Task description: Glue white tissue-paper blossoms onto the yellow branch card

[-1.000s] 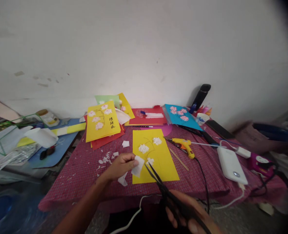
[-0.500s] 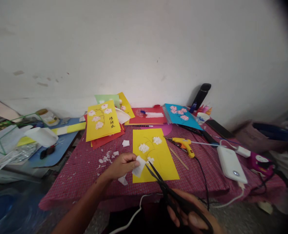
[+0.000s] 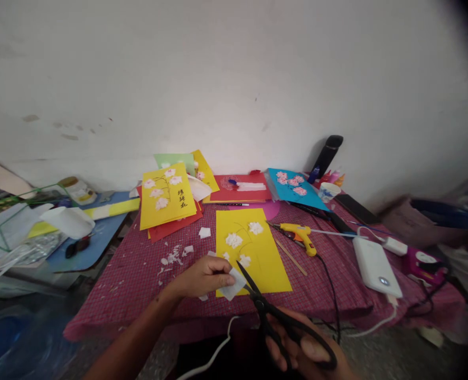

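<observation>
Between the thumb and fingers of my left hand (image 3: 204,276) is a small white piece of paper (image 3: 232,285), held above the lower edge of a yellow card (image 3: 273,264). My right hand (image 3: 297,340) grips black scissors (image 3: 262,306) by the handles. Their blades are apart, with the white paper at the opening between them. On the yellow card, thin stems are drawn and white paper flowers (image 3: 234,240) are stuck on. White paper scraps (image 3: 172,257) lie on the checked tablecloth left of the card.
Right of the card lie a yellow glue gun (image 3: 303,232), a wooden stick (image 3: 291,257) and a white power bank (image 3: 376,266) with cables. Finished flower cards (image 3: 166,195) are stacked at the back left. A blue card (image 3: 297,189) leans at the back right.
My left hand has moved slightly right and down, turning the paper toward the scissors. The scissor blades have opened wider and now straddle the paper's edge.
</observation>
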Demonstrator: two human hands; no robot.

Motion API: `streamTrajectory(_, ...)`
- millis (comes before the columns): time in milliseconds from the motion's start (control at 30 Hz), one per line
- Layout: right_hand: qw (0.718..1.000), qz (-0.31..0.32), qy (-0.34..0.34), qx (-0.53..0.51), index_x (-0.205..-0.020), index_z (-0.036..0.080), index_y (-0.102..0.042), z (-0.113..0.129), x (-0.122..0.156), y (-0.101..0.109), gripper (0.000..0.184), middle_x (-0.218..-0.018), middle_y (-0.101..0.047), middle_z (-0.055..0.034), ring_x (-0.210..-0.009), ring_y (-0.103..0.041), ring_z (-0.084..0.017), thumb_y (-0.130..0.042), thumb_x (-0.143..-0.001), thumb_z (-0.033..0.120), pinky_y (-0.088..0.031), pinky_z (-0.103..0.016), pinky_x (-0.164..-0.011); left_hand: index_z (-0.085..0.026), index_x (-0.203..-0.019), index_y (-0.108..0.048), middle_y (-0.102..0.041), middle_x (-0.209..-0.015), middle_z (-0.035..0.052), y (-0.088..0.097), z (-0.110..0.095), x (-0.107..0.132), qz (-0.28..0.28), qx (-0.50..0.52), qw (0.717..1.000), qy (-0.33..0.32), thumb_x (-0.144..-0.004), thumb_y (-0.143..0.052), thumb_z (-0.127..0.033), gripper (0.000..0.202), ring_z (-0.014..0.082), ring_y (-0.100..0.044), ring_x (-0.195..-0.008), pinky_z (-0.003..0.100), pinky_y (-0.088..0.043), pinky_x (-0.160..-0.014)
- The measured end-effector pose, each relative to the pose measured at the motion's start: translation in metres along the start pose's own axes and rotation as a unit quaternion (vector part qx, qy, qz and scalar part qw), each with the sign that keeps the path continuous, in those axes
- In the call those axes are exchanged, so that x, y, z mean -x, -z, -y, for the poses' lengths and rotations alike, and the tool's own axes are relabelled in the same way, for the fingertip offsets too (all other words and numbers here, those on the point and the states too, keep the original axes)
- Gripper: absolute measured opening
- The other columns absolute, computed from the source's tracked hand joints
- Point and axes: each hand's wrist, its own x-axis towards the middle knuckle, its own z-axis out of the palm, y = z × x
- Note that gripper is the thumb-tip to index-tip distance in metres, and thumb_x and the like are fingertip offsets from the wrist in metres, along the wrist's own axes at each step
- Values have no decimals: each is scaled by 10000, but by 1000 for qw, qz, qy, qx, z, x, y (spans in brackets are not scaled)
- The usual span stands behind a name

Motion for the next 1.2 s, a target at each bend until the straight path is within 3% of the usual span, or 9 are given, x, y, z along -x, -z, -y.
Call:
streamTrajectory(433, 1000, -10, 1, -25, -1234, 238, -677, 1, -4, -8, 588, -846, -713, -92, -651, -582, -172, -761, -713, 498, -347, -268, -574, -147, -763, -660, -604, -692, 16, 2, 0, 1, -12, 0, 1000, -2, -856, -636, -467, 334, 119, -543, -624, 210, -419, -580)
streamTrajectory(667, 1000, -8, 19, 8, -1234, 277, -661, -4, -3, -7, 567, -799, -707, -67, -618, -576, -146, -783, -727, 499, -338, -263, -581, -150, -760, -632, -588, -686, 5, 4, -1, 2, 4, 0, 1000, -14, -869, -627, -440, 310, 106, -528, -608, 205, -407, -576)
streamTrajectory(867, 998, -28, 11, 58, -1237, 229, -658, 0, -3, -10, 675, -719, -643, -29, -521, -471, -93, -811, -668, 558, -278, -235, -513, -144, -733, -623, -558, -673, -5, 7, -3, 4, 16, -15, 1000, -17, -871, -626, -437, 324, 96, -500, -604, 199, -379, -564)
streamTrajectory(933, 997, -28, 17, 75, -1296, 241, -615, 3, -1, -6, 711, -745, -652, -36, -540, -495, -111, -781, -693, 580, -319, -250, -533, -139, -721, -623, -550, -668, -7, 6, 1, 4, -18, -8, 1000, -7, -862, -631, -446, 338, 96, -495, -602, 197, -373, -555)
streamTrajectory(1067, 984, -18, 10, 178, -1376, 241, -532, 17, 1, 3, 785, -836, -657, -53, -661, -570, -164, -729, -724, 631, -410, -289, -626, -136, -751, -626, -543, -663, -13, 2, 17, -1, -154, 84, 984, 22, -836, -651, -486, 361, 88, -470, -580, 191, -353, -529)
streamTrajectory(1200, 939, -15, -11, 345, -1400, 251, -512, 40, 1, -3, 786, -1106, -656, -110, -984, -614, -272, -733, -733, 602, -481, -383, -853, -148, -788, -616, -547, -652, -24, -4, 25, -8, -222, 227, 947, 45, -778, -711, -507, 372, 87, -488, -543, 201, -380, -522)
